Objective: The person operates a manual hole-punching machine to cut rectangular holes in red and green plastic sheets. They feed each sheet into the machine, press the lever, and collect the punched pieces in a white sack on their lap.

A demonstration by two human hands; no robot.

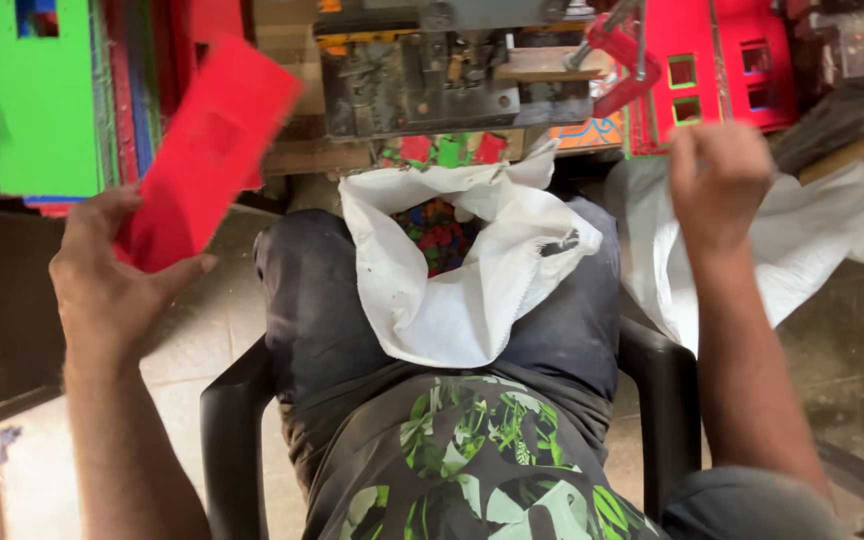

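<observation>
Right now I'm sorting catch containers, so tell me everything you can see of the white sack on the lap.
The white sack looks like woven plastic cloth, crumpled and smudged dark on one side. It sits between the seated person's thighs, below the metal press. Its mouth is folded open, showing small red, green and blue pieces inside. Neither hand touches it.

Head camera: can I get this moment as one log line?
left hand: holds red sheet | right hand: raised, fist closed, near red lever | white sack: open on lap

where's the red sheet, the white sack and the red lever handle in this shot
red sheet [207,150], head view, middle of the flat face, held by the left hand [107,285]
white sack [452,300], head view, front wall below its open mouth
red lever handle [624,62], head view, on the red grip
</observation>
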